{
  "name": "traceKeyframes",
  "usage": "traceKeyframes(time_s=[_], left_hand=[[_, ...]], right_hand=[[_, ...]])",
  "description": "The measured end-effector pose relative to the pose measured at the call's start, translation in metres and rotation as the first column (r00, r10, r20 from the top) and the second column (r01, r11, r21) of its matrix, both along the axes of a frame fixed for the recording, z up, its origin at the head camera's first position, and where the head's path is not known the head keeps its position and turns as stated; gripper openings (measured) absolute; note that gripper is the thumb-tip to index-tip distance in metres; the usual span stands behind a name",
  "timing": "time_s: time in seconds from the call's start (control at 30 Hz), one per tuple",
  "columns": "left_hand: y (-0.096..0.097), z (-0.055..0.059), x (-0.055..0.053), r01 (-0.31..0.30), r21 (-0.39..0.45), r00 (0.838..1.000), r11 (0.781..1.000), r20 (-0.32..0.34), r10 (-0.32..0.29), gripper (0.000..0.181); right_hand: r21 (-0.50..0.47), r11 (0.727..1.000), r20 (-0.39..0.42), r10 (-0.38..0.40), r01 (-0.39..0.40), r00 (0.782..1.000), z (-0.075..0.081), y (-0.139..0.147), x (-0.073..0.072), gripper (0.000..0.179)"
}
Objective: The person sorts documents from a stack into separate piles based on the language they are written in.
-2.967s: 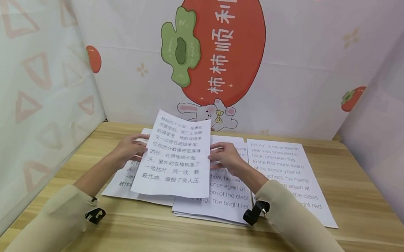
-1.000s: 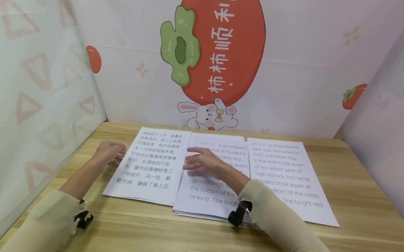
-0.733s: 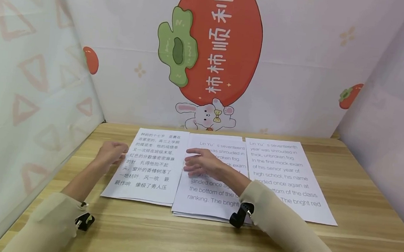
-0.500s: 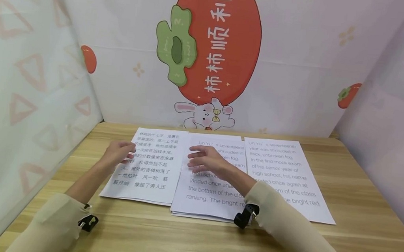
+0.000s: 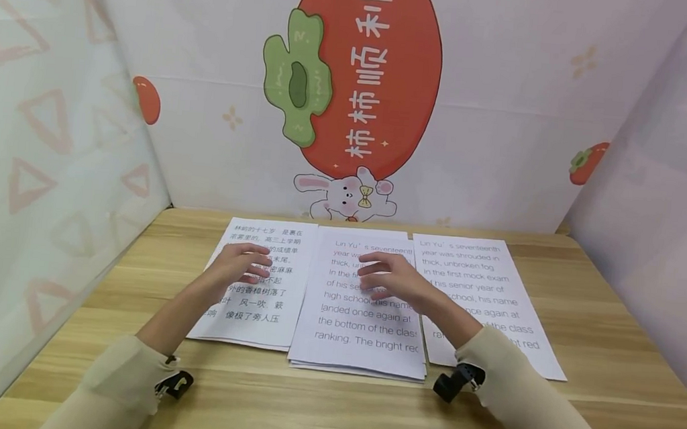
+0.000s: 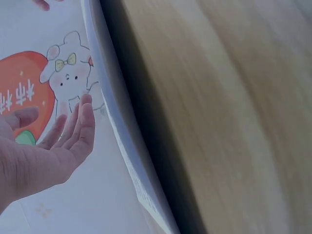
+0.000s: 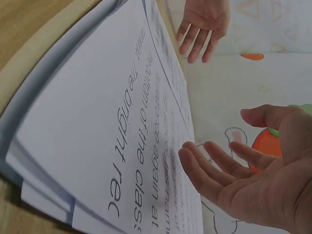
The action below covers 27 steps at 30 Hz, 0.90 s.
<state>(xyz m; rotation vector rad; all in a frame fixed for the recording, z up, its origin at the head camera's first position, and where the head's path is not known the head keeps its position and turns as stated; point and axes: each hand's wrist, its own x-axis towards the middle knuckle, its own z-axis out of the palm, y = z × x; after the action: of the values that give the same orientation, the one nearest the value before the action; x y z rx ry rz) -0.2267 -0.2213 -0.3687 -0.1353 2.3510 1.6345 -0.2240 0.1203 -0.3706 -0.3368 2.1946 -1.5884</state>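
Head view: printed sheets [image 5: 359,320] just beneath both hands [image 5: 236,267] [image 5: 395,279].

Left sheet [image 5: 278,304] includes "十七岁"; middle sheet [image 5: 353,318], "the bottom of the"; right sheet [image 5: 497,297], "Lin Yu's seventeenth"; printed red persimmon [image 5: 405,78], sideways, "柿柿顺利".

Wooden table [image 5: 303,413] — printed sheets [image 5: 362,318], side-by-side

Bare left hand [image 5: 238,265] and bare right hand [image 5: 394,278], plain beige left sleeve [image 5: 118,385] with a loose, creased cuff, matching long right sleeve [image 5: 531,399] in smooth cloth, small black left wrist device [image 5: 177,384] beside the cuff, black right wrist device [image 5: 448,384] with a short silvery metal piece.
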Motion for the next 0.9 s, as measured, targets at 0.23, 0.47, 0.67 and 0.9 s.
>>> traceKeyframes(time_s=[0.23, 0.47, 0.67, 0.9], left_hand=[[0.017, -0.001, 0.003, 0.006, 0.066, 0.999, 0.998, 0.031, -0.008, 0.047], [0.030, -0.003, 0.003, 0.037, 0.102, 0.997, 0.994, 0.068, -0.044, 0.049], [0.038, -0.008, 0.000, 0.043, 0.167, 0.992, 0.985, 0.110, -0.062, 0.048], [0.043, -0.008, -0.001, 0.050, 0.192, 0.988, 0.980, 0.133, -0.076, 0.047]], right_hand=[[-0.019, 0.998, 0.087, -0.061, 0.063, 0.994, 0.002, 0.028, 0.001, 0.058], [0.003, 0.985, 0.142, -0.173, 0.175, 0.975, 0.002, 0.049, 0.000, 0.057], [0.008, 0.968, 0.135, -0.249, 0.251, 0.959, 0.001, 0.067, -0.002, 0.057], [0.072, 0.960, 0.161, -0.277, 0.269, 0.947, 0.001, 0.085, 0.000, 0.055]])
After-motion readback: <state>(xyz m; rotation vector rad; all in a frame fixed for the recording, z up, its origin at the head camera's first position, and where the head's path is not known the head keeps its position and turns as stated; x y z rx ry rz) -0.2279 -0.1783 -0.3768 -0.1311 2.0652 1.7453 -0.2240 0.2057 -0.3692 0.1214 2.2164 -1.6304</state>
